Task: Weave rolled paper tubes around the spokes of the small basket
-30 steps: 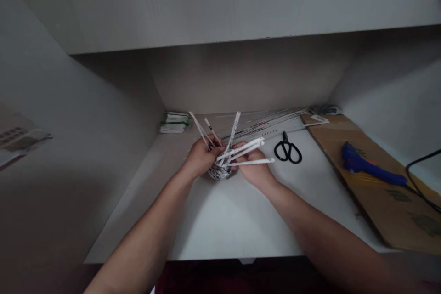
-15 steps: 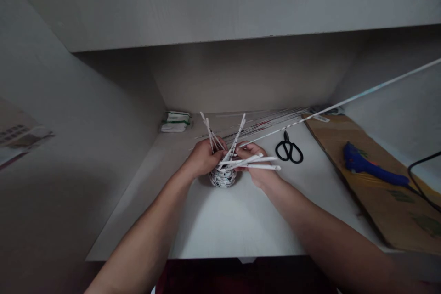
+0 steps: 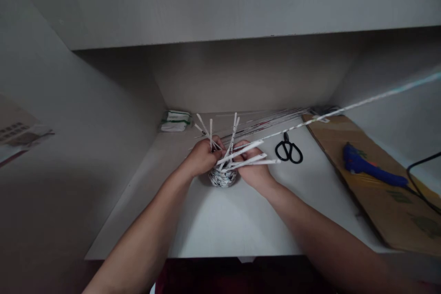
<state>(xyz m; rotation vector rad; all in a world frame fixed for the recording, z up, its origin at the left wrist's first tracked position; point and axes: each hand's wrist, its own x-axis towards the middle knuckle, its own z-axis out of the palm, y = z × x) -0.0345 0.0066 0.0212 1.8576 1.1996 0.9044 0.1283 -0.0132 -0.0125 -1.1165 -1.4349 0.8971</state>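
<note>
Several white paper tubes (image 3: 255,146) poke out unwoven, but the round black-and-white woven paper basket (image 3: 223,178) at centre has its lower wall done imo, left hand (image 3: 204,156) pinching its left rim, right hand (image 3: 255,172) fingertips hidden, can't tell

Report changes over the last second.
A long, thin white paper tube now slants from the right hand past the view's right edge; a second ago it didn't. The round, speckled woven-paper basket in the left hand sits slightly nearer the person. Black scissors and the blue glue gun stayed put.
</note>
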